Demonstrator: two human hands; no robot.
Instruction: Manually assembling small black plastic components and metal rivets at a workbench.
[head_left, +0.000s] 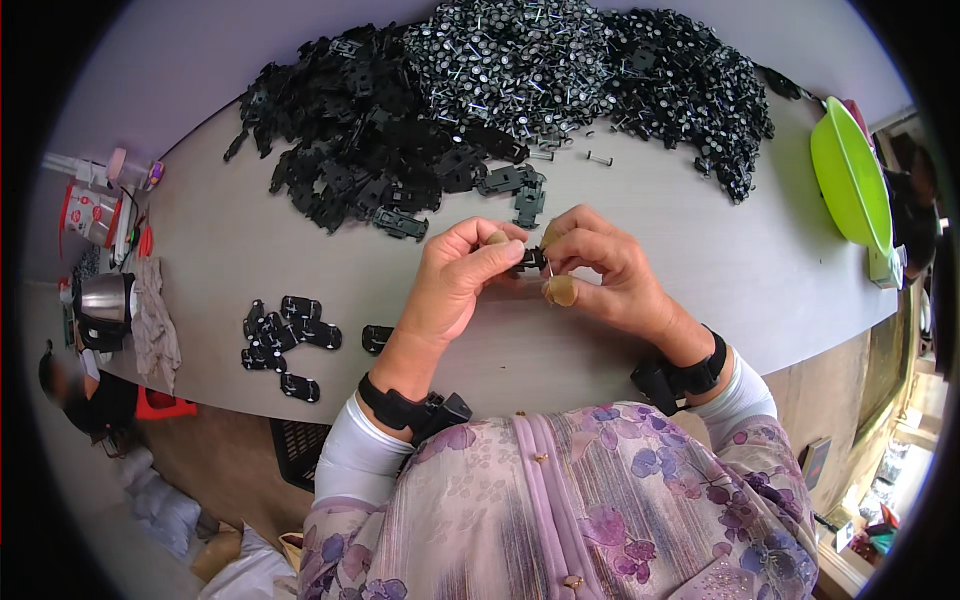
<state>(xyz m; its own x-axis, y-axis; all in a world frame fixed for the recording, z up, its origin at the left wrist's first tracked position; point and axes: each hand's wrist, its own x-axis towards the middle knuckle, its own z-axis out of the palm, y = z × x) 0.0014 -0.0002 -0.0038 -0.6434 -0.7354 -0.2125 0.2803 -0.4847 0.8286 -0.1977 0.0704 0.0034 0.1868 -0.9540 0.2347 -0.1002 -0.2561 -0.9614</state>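
Observation:
In front of my chest, over the table, my left hand (462, 272) pinches a small black plastic toy car chassis (530, 260) between thumb and fingers. From the other side my right hand (612, 268) closes on it, thumb and forefinger holding a thin metal wheel axle (549, 268) against its end. Fingers hide much of both parts. Tan finger covers (562, 291) sit on several fingertips. Just beyond my hands lie loose chassis plates (528, 200). By my left wrist is one black chassis piece (376, 339), with a group of similar chassis (290, 333) farther left.
A heap of black chassis plates (350, 130) covers the far left, beside a heap of wheel axles (510, 65) and a darker axle heap (690, 90). A lime-green basin (850, 175) stands at the right edge. At left are a cloth (155, 320) and another person (95, 395).

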